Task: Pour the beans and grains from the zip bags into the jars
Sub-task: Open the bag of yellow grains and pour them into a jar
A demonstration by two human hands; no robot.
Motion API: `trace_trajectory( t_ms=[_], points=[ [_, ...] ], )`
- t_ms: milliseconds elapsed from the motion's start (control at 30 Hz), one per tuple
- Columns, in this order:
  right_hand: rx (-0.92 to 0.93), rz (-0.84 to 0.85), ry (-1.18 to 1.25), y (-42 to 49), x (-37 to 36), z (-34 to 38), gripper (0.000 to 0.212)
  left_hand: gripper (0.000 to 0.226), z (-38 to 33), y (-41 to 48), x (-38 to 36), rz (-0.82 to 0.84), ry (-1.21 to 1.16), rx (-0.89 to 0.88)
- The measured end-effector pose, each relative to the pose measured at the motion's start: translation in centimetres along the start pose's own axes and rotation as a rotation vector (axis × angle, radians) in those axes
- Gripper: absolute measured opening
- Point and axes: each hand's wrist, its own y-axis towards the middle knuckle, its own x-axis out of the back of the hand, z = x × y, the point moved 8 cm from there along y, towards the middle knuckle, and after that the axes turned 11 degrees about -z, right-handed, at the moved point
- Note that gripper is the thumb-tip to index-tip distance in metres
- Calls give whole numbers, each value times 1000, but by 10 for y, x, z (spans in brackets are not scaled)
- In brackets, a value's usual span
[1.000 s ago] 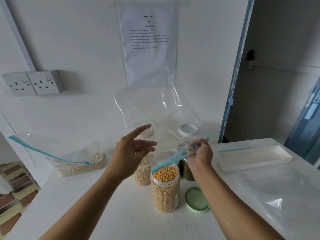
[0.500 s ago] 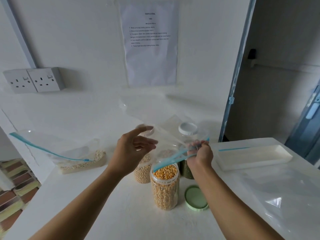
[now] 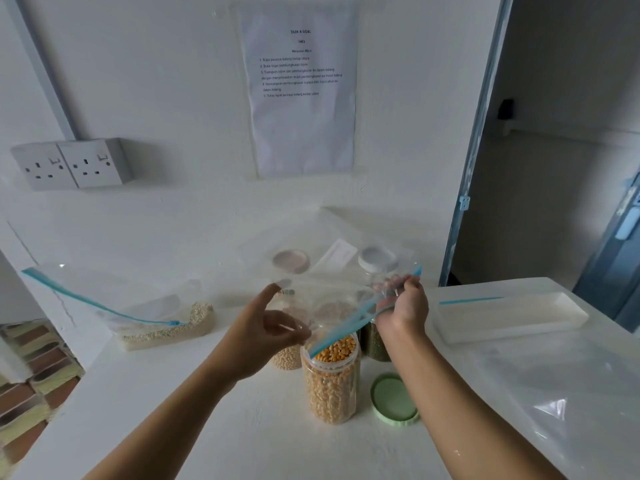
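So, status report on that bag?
Right hand pinches zip bag, apparently empty; left hand at its edge. Corn jar full, green lid off.

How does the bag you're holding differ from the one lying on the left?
The held bag looks empty; the left bag holds pale grains. The held bag hangs over the yellow-filled jar, pinched by the right hand; the left bag rests on the counter, untouched. Both are clear with a blue zip strip.
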Motion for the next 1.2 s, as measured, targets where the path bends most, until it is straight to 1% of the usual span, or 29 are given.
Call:
trace_trajectory(
  t_ms=[100, 267, 333, 400, 500, 667, 867, 967, 1067, 1200],
  points=[
    [-5, 14, -21, -4, -6, 0, 39, 62, 6, -3, 4, -74, -108, 39],
    [-8, 25, -10, -4, -3, -2, 39, 42, 3, -5, 6, -173, -126, 27],
    [-13, 24, -34, -3, 0, -4, 39, 39, 2, -5, 5, -211, -127, 37],
    [-10, 17, -49, -6, 1, -5, 38, 40, -1, -4, 1, -215, -124, 29],
    [-24, 10, -55, -5, 4, -5, 36, 33, -7, 0, -7, -152, -74, -13],
    [-49, 19, -35, -1, 8, -5, 34, 39, -5, 4, -4, -142, -85, 23],
    [-39, 15, -26, -6, 8, -5, 34, 40, -6, 5, -2, -212, -64, -43],
    [-49, 38, -45, -6, 7, -5, 32, 35, 2, 8, -2, -188, -81, -7],
    [-50, 41, -35, -5, 7, -5, 32, 32, 8, 8, -4, -158, -167, 57],
    [-38, 48, -44, -7, 7, -5, 33, 38, 11, 9, -5, -169, -200, 80]
  ],
)
